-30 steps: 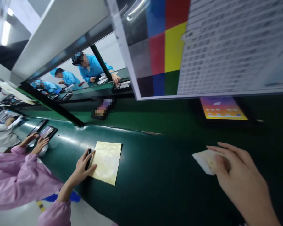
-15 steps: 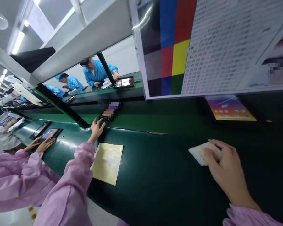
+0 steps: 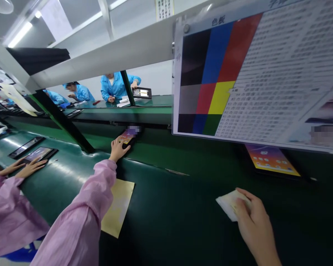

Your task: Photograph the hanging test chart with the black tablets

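Observation:
At the far edge of the green bench, my left hand point(image 3: 118, 148) reaches onto a dark-framed tablet point(image 3: 128, 135) with a lit, colourful screen. Its fingers are apart and lie over the tablet's near end; I see no closed grip. My right hand point(image 3: 252, 214) pinches a folded white wiping cloth point(image 3: 229, 205) between thumb and fingers, just above the bench surface. A second lit tablet point(image 3: 272, 160) lies beyond the right hand, partly behind the hanging chart. Under my left forearm a yellow paper sheet point(image 3: 120, 207) is partly covered by the sleeve.
A hanging chart point(image 3: 202, 79) with colour blocks and print fills the upper right. A slanting green post point(image 3: 62, 120) stands left of my left arm. At the left, a co-worker's hands point(image 3: 30, 168) rest at another tablet point(image 3: 40, 154). People in blue work across the line.
My left hand has moved forward from beside the tablet onto its near end. The right hand keeps the cloth. The view has shifted, and the person opposite has tilted their tablet.

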Action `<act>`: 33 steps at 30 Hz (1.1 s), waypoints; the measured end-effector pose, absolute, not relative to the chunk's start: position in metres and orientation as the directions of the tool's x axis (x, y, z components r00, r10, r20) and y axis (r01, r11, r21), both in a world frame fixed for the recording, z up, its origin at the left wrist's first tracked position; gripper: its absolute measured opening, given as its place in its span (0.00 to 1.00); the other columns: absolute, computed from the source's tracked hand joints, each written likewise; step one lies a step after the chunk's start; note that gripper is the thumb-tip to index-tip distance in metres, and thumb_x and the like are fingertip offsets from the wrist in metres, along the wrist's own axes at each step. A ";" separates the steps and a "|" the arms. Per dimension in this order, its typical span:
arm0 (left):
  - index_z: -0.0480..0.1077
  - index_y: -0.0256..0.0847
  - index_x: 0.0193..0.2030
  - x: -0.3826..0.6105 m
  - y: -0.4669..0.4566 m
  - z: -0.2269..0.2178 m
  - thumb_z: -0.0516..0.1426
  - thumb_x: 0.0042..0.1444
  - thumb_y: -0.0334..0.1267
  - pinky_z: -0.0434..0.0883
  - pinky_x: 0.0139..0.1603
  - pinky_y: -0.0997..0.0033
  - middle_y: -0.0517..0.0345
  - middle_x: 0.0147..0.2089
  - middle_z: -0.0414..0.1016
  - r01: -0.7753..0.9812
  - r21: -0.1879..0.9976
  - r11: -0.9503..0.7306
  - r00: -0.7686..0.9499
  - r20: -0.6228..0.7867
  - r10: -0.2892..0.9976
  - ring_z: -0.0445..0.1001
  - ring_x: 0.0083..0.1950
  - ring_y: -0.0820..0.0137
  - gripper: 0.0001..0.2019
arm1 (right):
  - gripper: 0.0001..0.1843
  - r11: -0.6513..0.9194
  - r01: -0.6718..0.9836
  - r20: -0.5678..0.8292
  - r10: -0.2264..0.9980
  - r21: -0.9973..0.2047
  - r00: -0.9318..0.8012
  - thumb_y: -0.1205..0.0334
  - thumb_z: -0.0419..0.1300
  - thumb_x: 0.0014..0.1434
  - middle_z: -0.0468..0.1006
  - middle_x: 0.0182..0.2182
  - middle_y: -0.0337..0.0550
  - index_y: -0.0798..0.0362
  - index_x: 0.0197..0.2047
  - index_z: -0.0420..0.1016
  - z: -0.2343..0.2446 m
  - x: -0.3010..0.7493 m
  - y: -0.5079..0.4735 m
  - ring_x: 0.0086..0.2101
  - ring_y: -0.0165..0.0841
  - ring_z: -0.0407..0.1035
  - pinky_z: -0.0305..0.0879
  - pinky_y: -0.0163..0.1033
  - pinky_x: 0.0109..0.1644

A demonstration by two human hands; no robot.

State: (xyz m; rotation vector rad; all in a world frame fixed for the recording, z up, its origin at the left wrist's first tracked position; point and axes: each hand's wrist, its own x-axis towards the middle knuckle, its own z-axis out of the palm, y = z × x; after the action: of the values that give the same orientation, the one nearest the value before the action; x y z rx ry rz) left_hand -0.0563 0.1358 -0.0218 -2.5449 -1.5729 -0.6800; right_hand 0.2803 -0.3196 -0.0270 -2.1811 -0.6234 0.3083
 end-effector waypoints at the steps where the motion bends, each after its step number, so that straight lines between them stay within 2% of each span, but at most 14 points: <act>1: 0.71 0.41 0.62 -0.056 0.136 -0.022 0.62 0.65 0.47 0.57 0.74 0.37 0.45 0.75 0.59 0.859 0.158 -0.487 0.395 0.401 0.826 0.58 0.74 0.49 0.22 | 0.34 -0.537 0.325 -0.013 0.532 -0.778 0.847 0.42 0.48 0.65 0.75 0.52 0.58 0.54 0.64 0.72 -0.026 0.280 -0.319 0.40 0.50 0.74 0.72 0.50 0.35; 8: 0.70 0.42 0.63 -0.059 0.139 -0.022 0.61 0.67 0.47 0.59 0.73 0.39 0.46 0.75 0.60 0.812 0.173 -0.557 0.456 0.409 0.791 0.60 0.73 0.51 0.22 | 0.33 -0.558 0.295 -0.049 0.519 -0.776 0.853 0.42 0.49 0.65 0.75 0.52 0.57 0.52 0.64 0.72 -0.022 0.278 -0.319 0.41 0.50 0.74 0.72 0.49 0.35; 11: 0.65 0.42 0.68 -0.064 0.142 -0.024 0.59 0.68 0.46 0.60 0.72 0.38 0.44 0.75 0.57 0.853 0.238 -0.465 0.320 0.465 0.825 0.61 0.73 0.50 0.25 | 0.32 -0.542 0.306 -0.024 0.517 -0.783 0.856 0.44 0.49 0.66 0.75 0.52 0.57 0.54 0.64 0.71 -0.019 0.275 -0.317 0.43 0.51 0.74 0.73 0.51 0.41; 14: 0.65 0.41 0.68 -0.068 0.147 -0.027 0.59 0.68 0.47 0.62 0.71 0.37 0.43 0.74 0.59 0.888 0.308 -0.342 0.170 0.471 0.865 0.62 0.72 0.49 0.25 | 0.32 -0.543 0.303 -0.013 0.502 -0.783 0.865 0.45 0.47 0.66 0.73 0.54 0.58 0.56 0.64 0.70 -0.017 0.272 -0.316 0.46 0.52 0.73 0.73 0.54 0.45; 17: 0.68 0.40 0.65 -0.072 0.153 -0.030 0.60 0.68 0.45 0.64 0.70 0.38 0.44 0.72 0.63 0.902 0.348 -0.253 0.091 0.420 0.903 0.65 0.71 0.50 0.23 | 0.31 -0.540 0.313 0.003 0.499 -0.781 0.867 0.46 0.44 0.67 0.72 0.55 0.58 0.55 0.63 0.71 -0.018 0.272 -0.317 0.46 0.52 0.73 0.72 0.54 0.45; 21: 0.68 0.40 0.66 -0.073 0.159 -0.033 0.61 0.67 0.45 0.62 0.71 0.35 0.44 0.73 0.62 0.916 0.370 -0.155 0.029 0.324 0.946 0.63 0.72 0.49 0.24 | 0.29 -0.503 0.363 0.044 0.538 -0.784 0.842 0.48 0.44 0.68 0.72 0.56 0.56 0.54 0.63 0.71 -0.026 0.275 -0.318 0.49 0.52 0.72 0.71 0.55 0.49; 25: 0.68 0.40 0.66 -0.070 0.162 -0.034 0.62 0.66 0.44 0.61 0.72 0.34 0.44 0.73 0.61 0.916 0.374 -0.144 0.062 0.224 0.973 0.61 0.73 0.48 0.24 | 0.29 -0.499 0.344 0.024 0.542 -0.795 0.840 0.48 0.44 0.68 0.72 0.57 0.57 0.53 0.64 0.70 -0.029 0.276 -0.319 0.51 0.54 0.72 0.71 0.57 0.51; 29: 0.69 0.40 0.65 -0.067 0.159 -0.030 0.63 0.66 0.44 0.62 0.71 0.35 0.44 0.73 0.62 0.890 0.401 -0.219 0.166 0.163 0.973 0.62 0.73 0.48 0.24 | 0.31 -0.512 0.309 -0.014 0.533 -0.801 0.846 0.46 0.44 0.68 0.71 0.58 0.59 0.54 0.64 0.69 -0.024 0.273 -0.317 0.52 0.56 0.71 0.72 0.59 0.49; 33: 0.70 0.39 0.64 -0.063 0.148 -0.030 0.63 0.65 0.44 0.62 0.71 0.35 0.44 0.72 0.63 0.828 0.450 -0.336 0.287 0.175 0.942 0.63 0.72 0.49 0.23 | 0.30 -0.458 0.358 0.069 0.535 -0.814 0.842 0.48 0.44 0.67 0.69 0.58 0.61 0.58 0.62 0.70 -0.023 0.269 -0.315 0.53 0.55 0.70 0.70 0.60 0.56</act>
State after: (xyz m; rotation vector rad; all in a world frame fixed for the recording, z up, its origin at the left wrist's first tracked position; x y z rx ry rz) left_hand -0.0631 0.1479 -0.0301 -2.7270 -1.9307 -0.7166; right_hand 0.2692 -0.3148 -0.0229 -2.0975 -0.6510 0.2446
